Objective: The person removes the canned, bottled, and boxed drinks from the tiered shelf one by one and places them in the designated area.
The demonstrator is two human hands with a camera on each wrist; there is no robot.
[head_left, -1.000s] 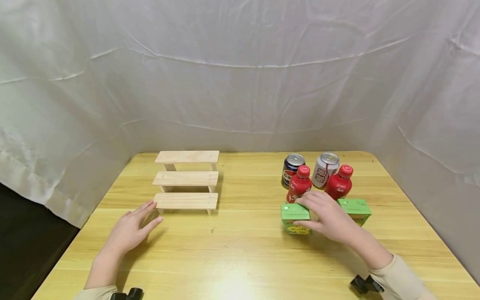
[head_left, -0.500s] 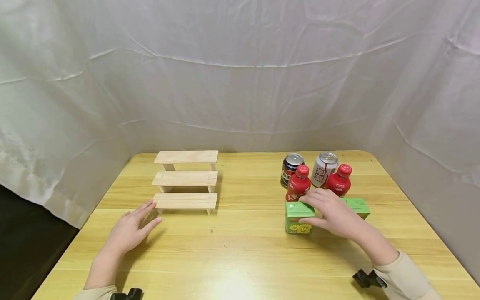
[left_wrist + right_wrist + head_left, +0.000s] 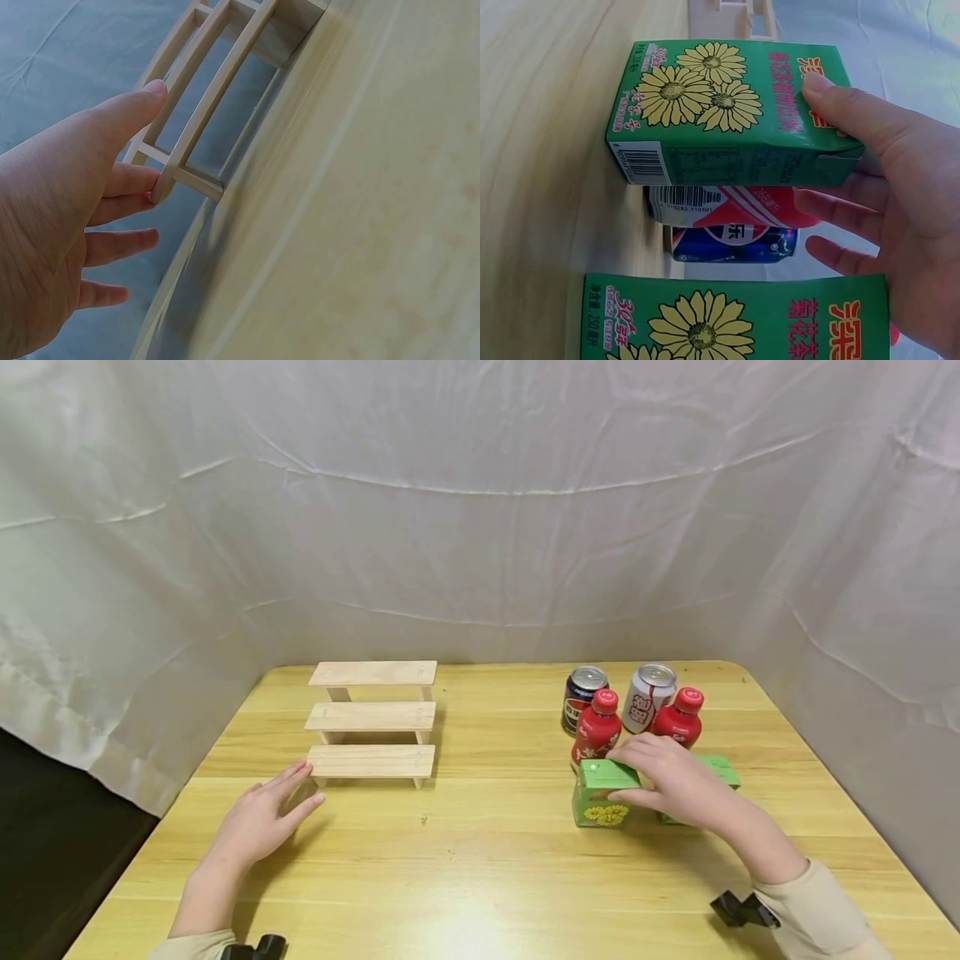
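Observation:
My right hand [image 3: 686, 785] grips a green drink carton [image 3: 604, 807] near its top. In the right wrist view, the thumb presses on the flowered front of this carton [image 3: 727, 97] and the fingers are behind it. A second green carton [image 3: 727, 319] stands to its right, partly hidden by the hand in the head view. My left hand [image 3: 255, 822] is at the left end of the lowest step of a three-tier wooden stand [image 3: 371, 762]. Its fingertips touch the end of that step [image 3: 163, 184], thumb spread apart from the other fingers.
Behind the cartons stand two red bottles [image 3: 597, 731] with red caps, one behind each carton. Farther back are a dark blue can [image 3: 576, 702] and a white can [image 3: 647, 700]. A pale cloth [image 3: 480, 543] hangs around the wooden table [image 3: 480, 860].
My right hand has slid the held carton a little to the right, toward the second one, and its front has turned to face more squarely forward. The left hand and the stand stay put.

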